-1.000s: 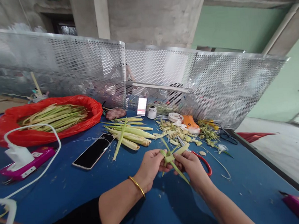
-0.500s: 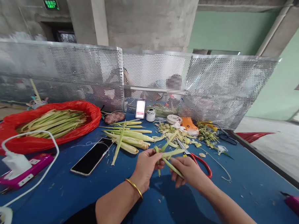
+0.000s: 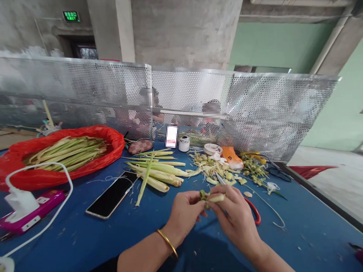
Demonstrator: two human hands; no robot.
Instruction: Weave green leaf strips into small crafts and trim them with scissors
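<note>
My left hand (image 3: 184, 210) and right hand (image 3: 236, 216) are together just above the blue table (image 3: 98, 240), both sets of fingers pinched on the small folded leaf strip (image 3: 212, 198) between them. The right hand covers much of the red-handled scissors (image 3: 256, 213) lying just behind it, and past those sits a pile of leaf scraps (image 3: 209, 167). To the left of my hands lie a bundle of pale stalks (image 3: 159, 173) and a dark phone (image 3: 112, 194). Farther left are a red bag (image 3: 115, 143) full of stalks and a pink power bank (image 3: 28, 215). A perforated metal screen (image 3: 258, 108) closes off the far edge of the table. Half a second ago, 2 long green ends stuck out from between my hands. Now only a short stub shows, and my right hand has closed in over it.
</note>
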